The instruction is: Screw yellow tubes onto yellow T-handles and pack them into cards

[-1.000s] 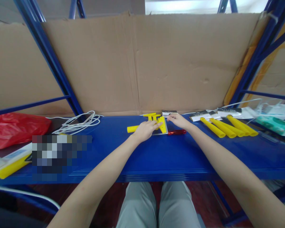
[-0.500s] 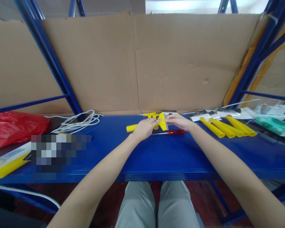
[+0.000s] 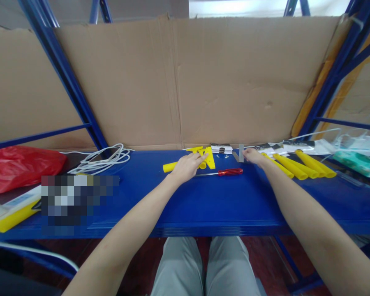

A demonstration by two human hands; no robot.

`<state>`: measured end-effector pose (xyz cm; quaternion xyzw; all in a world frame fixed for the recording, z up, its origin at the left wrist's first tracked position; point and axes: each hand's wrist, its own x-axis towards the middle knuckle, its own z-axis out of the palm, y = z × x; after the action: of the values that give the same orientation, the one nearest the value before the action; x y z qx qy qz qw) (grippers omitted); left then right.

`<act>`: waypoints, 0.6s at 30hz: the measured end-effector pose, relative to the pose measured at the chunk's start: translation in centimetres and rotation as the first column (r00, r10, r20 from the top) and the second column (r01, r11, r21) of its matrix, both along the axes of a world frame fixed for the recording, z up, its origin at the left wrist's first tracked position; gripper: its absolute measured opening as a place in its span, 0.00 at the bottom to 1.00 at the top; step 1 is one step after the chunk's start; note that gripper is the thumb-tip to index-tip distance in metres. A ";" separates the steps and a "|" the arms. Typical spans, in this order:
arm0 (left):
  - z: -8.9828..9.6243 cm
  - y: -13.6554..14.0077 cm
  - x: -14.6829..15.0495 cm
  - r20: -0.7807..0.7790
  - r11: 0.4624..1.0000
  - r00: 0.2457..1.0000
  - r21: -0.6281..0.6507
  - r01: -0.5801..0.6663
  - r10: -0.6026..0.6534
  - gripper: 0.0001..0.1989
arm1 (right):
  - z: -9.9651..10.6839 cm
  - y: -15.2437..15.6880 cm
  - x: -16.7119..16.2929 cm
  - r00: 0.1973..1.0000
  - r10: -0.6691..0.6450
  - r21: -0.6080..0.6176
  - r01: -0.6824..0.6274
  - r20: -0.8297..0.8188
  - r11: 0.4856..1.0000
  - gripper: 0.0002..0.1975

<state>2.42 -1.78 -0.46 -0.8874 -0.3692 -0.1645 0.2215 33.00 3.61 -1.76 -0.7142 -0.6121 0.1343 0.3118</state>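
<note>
My left hand (image 3: 186, 167) is closed around a yellow plastic scraper (image 3: 210, 158), whose wide head points right and whose round handle sticks out to the left. Other yellow plastic parts (image 3: 195, 149) show just behind the fingers. Between the fingertips of my right hand (image 3: 252, 156) is a flat grey metal blade (image 3: 241, 153), raised on edge. A second thin metal strip (image 3: 236, 156) lies just left of it. A screwdriver (image 3: 230, 172) with a red handle lies in front of the scraper. Small screws (image 3: 226, 156) rest behind it.
Yellow handles (image 3: 291, 166) lie at right beside packaged items (image 3: 298, 145). A stack of white and black packets (image 3: 221, 149) sits at the back. White cable (image 3: 111, 158) and a red bag (image 3: 21, 166) are at left. Cardboard (image 3: 234, 82) backs the blue bench (image 3: 185, 205).
My right hand has moved right, away from the scraper head, with the metal blade in its fingers. The screws and packets behind have come into view. My left hand stays on the scraper.
</note>
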 end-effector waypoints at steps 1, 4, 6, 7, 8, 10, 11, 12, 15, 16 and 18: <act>0.0 0.0 0.0 -0.001 1.000 1.000 0.000 0.003 -0.003 0.24 | -0.2 0.2 0.0 1.000 -0.007 -0.001 0.007 0.013 1.000 0.14; 0.0 0.0 0.0 -0.006 1.000 1.000 -0.010 0.003 -0.003 0.24 | -0.5 0.9 0.0 0.999 -0.030 -0.002 0.030 0.045 1.000 0.14; 0.0 0.0 0.0 -0.012 1.000 1.000 -0.019 0.000 0.000 0.24 | -0.4 1.3 0.0 0.997 -0.040 -0.015 0.041 0.065 0.999 0.15; 0.0 0.0 -0.1 -0.014 1.000 1.000 -0.022 -0.001 0.000 0.24 | -0.2 1.5 0.0 0.997 -0.042 -0.022 0.043 0.070 0.999 0.15; 0.0 0.0 -0.1 -0.014 1.000 1.000 -0.022 -0.001 0.000 0.24 | -0.1 1.6 0.1 0.996 -0.044 -0.036 0.047 0.080 0.998 0.15; 0.0 0.1 -0.1 -0.009 1.000 1.000 -0.018 0.002 -0.003 0.23 | 0.2 1.9 0.1 0.991 -0.042 -0.085 0.053 0.125 0.995 0.15; -0.1 0.1 -0.1 -0.007 1.000 1.000 -0.014 0.007 -0.007 0.23 | 0.4 2.0 0.1 0.987 -0.035 -0.113 0.054 0.159 0.992 0.15; -0.1 0.2 -0.2 -0.003 1.000 1.000 -0.009 0.012 -0.012 0.23 | 0.5 2.1 0.1 0.981 -0.024 -0.140 0.052 0.194 0.989 0.15; -0.2 0.2 -0.2 0.012 1.000 1.000 0.001 0.029 -0.029 0.23 | 0.6 2.4 0.1 0.965 0.019 -0.185 0.031 0.261 0.982 0.16; -0.2 0.2 -0.2 0.017 0.999 0.999 0.001 0.036 -0.036 0.23 | 0.6 2.5 0.0 0.963 0.032 -0.192 0.021 0.269 0.981 0.16; -0.1 0.1 -0.2 0.022 0.999 0.999 -0.004 0.049 -0.049 0.23 | 0.6 2.8 -0.1 0.954 0.056 -0.198 0.004 0.296 0.980 0.16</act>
<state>2.18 -1.65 -0.60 -0.8948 -0.3502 -0.1786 0.2115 32.94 6.40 -1.17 -0.7453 -0.6455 0.0881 0.1417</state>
